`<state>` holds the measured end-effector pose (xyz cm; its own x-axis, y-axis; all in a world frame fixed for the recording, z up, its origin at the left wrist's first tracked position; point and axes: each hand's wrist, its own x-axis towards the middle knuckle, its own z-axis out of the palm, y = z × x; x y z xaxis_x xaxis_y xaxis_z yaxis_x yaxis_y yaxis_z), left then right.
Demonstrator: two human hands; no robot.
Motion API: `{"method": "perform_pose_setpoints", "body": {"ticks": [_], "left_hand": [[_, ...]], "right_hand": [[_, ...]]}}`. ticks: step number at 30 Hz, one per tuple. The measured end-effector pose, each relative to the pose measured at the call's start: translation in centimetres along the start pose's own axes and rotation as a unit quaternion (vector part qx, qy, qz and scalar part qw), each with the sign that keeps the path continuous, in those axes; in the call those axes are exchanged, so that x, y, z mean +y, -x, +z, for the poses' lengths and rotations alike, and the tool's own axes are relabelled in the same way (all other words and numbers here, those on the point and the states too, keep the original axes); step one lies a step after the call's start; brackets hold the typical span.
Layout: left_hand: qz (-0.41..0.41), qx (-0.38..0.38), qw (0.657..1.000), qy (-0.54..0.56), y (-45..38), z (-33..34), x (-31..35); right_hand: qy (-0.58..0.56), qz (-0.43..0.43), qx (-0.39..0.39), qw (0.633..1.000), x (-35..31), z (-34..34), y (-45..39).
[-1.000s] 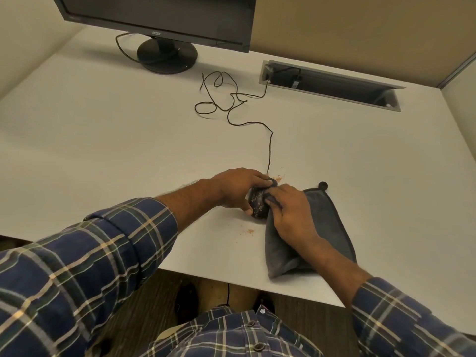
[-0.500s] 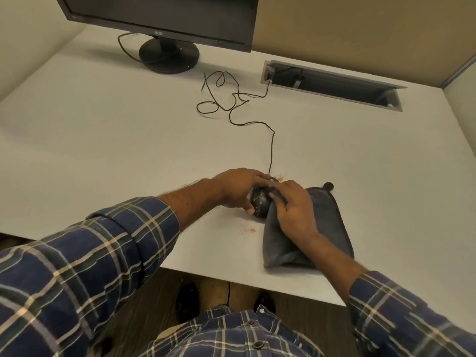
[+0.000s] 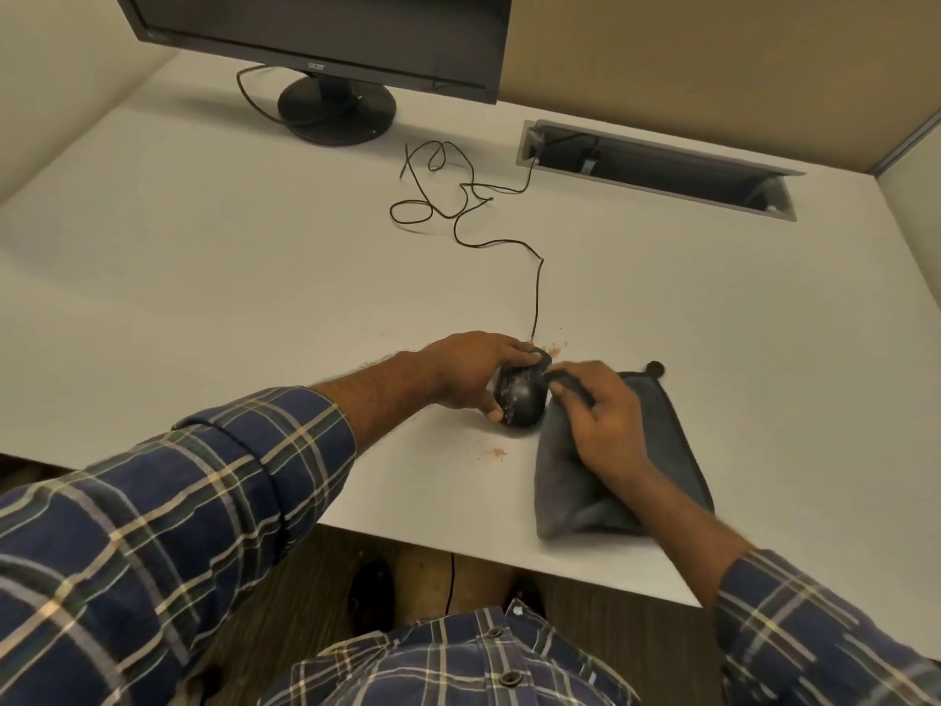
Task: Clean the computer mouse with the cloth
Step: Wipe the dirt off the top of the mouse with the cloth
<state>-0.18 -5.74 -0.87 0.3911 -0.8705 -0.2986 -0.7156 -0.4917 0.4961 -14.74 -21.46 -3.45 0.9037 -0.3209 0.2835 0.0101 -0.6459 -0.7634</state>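
A black wired computer mouse (image 3: 520,397) sits near the front of the white desk (image 3: 254,277), flecked with pale crumbs on its back. My left hand (image 3: 471,372) grips it from the left, fingers over its front and thumb at its near side. A grey cloth (image 3: 631,471) lies to the right of the mouse. My right hand (image 3: 601,417) rests on the cloth, pinching its front edge against the mouse's right side.
The mouse cable (image 3: 537,293) runs back in loose loops to a cable slot (image 3: 657,168) in the desk. A black monitor (image 3: 326,38) on a round stand sits at the back. Orange-brown crumbs (image 3: 496,453) lie on the desk around the mouse. The desk's front edge is close behind the cloth.
My right hand with the cloth has slid from the top of the mouse to its right side, leaving more of the mouse's back showing. My left hand has kept its hold.
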Motion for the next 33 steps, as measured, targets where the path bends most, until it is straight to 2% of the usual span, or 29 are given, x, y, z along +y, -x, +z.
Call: {"method": "perform_pose_setpoints", "body": {"ticks": [2,5,9,14,15,17,19,20,22,24,27,30,33], "left_hand": [[-0.004,0.001,1.000,0.004,0.1,0.1,-0.1],[-0.005,-0.001,1.000,0.005,0.0,0.1,-0.1],[-0.010,-0.002,1.000,0.008,-0.2,0.3,-0.4],[-0.008,0.000,1.000,-0.004,-0.3,0.5,-0.6],[-0.006,0.000,1.000,-0.001,-0.3,0.6,-0.6],[-0.007,0.002,1.000,0.014,-0.4,0.7,-0.5],[-0.010,0.003,1.000,0.023,-0.4,0.7,-0.5],[-0.012,0.003,1.000,0.024,-0.4,0.7,-0.6],[-0.013,0.003,0.999,0.030,-0.3,0.7,-0.6],[-0.009,0.005,0.999,0.037,-0.2,0.7,-0.6],[-0.006,0.006,0.999,0.033,-0.3,0.6,-0.5],[-0.007,0.002,1.000,0.024,-0.3,0.6,-0.6],[-0.001,0.002,1.000,0.018,-0.3,0.6,-0.6]], "right_hand": [[0.015,0.080,0.027,0.996,0.1,0.5,-2.0],[0.045,0.101,-0.015,0.994,0.1,1.7,-2.1],[0.041,0.024,-0.045,0.998,-0.3,0.9,1.5],[0.077,-0.095,-0.149,0.981,-0.6,-0.2,3.9],[0.063,-0.092,-0.144,0.983,-0.6,-0.3,3.8],[0.011,-0.009,-0.058,0.998,-0.4,-0.4,2.5],[-0.001,0.079,0.037,0.996,0.1,-0.5,0.0],[0.013,0.108,0.048,0.993,0.3,-0.3,-1.2],[0.040,0.132,0.017,0.990,0.4,0.5,-2.7],[0.051,0.104,-0.017,0.993,0.0,1.3,-2.4],[0.066,0.001,-0.030,0.997,-0.6,1.5,0.1],[0.094,-0.060,-0.067,0.991,-1.0,0.9,1.9],[0.107,-0.111,-0.161,0.975,-1.3,0.0,2.3]]}}
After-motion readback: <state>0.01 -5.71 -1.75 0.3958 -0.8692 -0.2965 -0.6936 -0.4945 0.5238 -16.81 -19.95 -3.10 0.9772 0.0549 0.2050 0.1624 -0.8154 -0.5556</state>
